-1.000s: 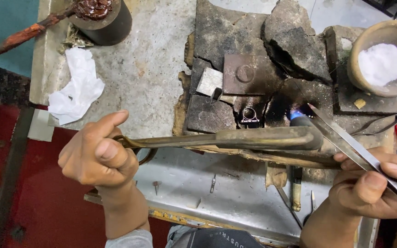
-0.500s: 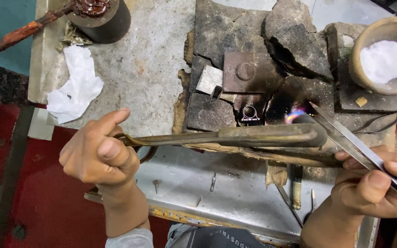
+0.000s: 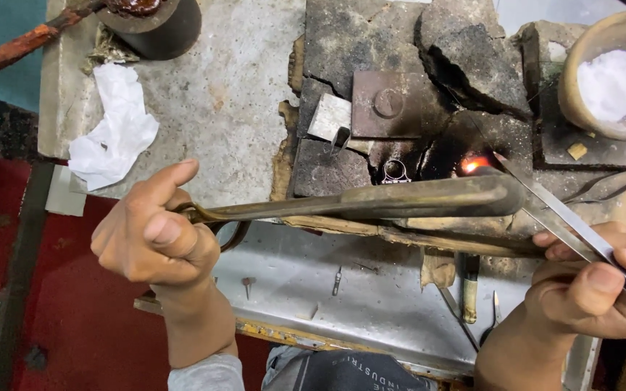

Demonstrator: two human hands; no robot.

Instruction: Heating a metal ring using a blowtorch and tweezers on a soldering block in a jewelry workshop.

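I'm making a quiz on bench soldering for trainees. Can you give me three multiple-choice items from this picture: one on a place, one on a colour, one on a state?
1. Where does the bowl of powder stand?
A. upper right of the bench
B. lower left
C. on the floor

2. What colour is the crumpled paper?
A. blue
B. white
C. black

3. What state is the spot at the brass pipe's far end in?
A. wet
B. covered with paper
C. glowing orange

Answers: 1 A, it sits at the top right by the cracked blocks. 2 B, it shows white on the grey slab. 3 C, a bright glow shows there, where the tweezers in the right hand point; the left hand holds the pipe.
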